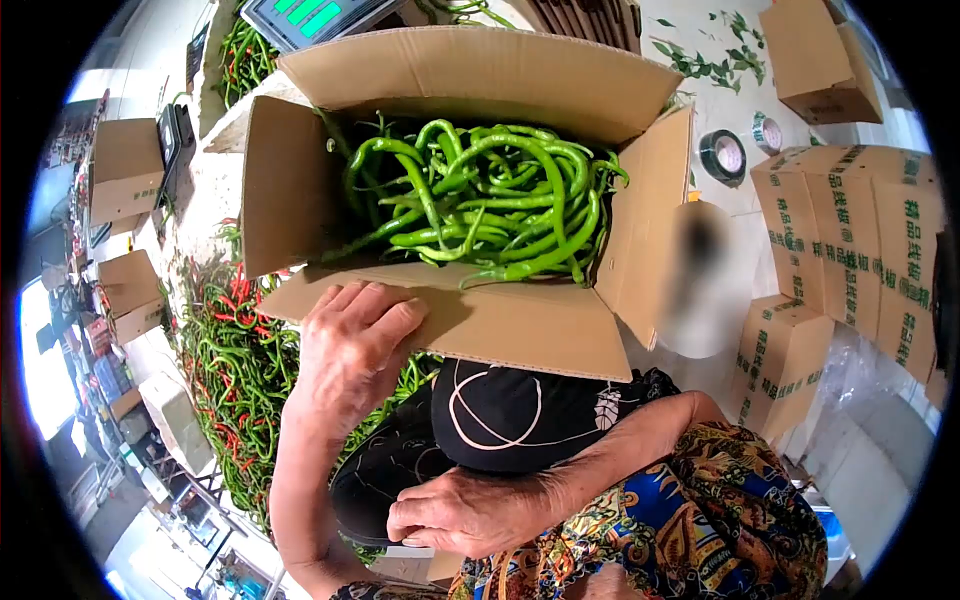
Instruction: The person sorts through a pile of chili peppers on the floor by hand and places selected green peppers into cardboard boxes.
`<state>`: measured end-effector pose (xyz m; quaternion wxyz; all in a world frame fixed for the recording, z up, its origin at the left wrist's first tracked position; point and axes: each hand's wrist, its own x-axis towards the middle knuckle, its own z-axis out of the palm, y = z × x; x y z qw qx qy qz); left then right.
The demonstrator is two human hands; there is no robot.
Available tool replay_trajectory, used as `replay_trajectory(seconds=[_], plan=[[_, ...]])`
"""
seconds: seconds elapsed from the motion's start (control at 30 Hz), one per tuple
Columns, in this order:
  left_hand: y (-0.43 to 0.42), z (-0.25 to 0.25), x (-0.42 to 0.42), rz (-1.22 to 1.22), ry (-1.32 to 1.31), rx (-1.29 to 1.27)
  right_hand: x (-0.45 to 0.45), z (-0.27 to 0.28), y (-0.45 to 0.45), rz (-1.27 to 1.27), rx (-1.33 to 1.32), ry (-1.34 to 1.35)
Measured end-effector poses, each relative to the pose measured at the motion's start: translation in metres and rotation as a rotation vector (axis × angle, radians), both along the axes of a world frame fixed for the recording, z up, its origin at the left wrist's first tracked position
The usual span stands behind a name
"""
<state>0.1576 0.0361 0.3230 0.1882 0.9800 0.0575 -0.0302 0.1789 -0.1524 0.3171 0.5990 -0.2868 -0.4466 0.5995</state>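
An open cardboard box [480,70] holds a heap of long green peppers [500,200], its four flaps folded outward. My left hand [360,325] is closed on the left part of the near flap, fingers curled over the cardboard. Lower down, my right hand [470,510] lies near my dark-clothed knee, fingers curled and pressed together. Its palm is turned away, and whatever it may hold is hidden.
A large pile of green and red peppers [240,380] spreads at left. Behind the box sits a scale [310,15]. At right are tape rolls [722,157], printed cartons [850,240] and an open box [820,60]. Loose leaves [720,65] lie on the floor.
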Motion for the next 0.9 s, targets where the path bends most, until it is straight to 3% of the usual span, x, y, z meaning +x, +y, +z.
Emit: replay_trajectory(seconds=[0.1,0.17,0.23,0.37,0.5,0.6,0.7,0.77,0.9], plan=[[0.001,0.021,0.005,0.124,0.105,-0.353,0.000,0.001,-0.002,0.013,-0.016,0.012],[0.001,0.021,0.012,0.251,0.042,-0.552,0.000,0.000,-0.003,-0.008,0.009,0.001],[-0.001,0.028,0.027,0.357,0.098,-0.462,-0.005,-0.002,0.001,-0.027,0.043,-0.029],[-0.001,0.009,0.060,0.247,0.138,-0.155,-0.006,0.000,0.001,-0.011,-0.002,-0.016],[-0.004,-0.023,0.097,0.218,0.460,0.086,-0.008,-0.001,0.000,-0.037,0.043,-0.057],[-0.007,-0.047,0.093,0.154,0.298,0.027,-0.007,-0.001,0.000,-0.016,0.009,-0.031],[-0.008,-0.005,0.088,0.181,-0.038,0.052,-0.003,0.001,0.000,-0.028,0.001,-0.015],[-0.002,0.013,0.083,0.289,-0.126,-0.020,-0.003,0.001,-0.001,-0.071,0.047,-0.035],[0.015,0.028,0.053,0.461,-0.162,-0.390,-0.007,0.000,-0.001,-0.030,-0.006,0.013]])
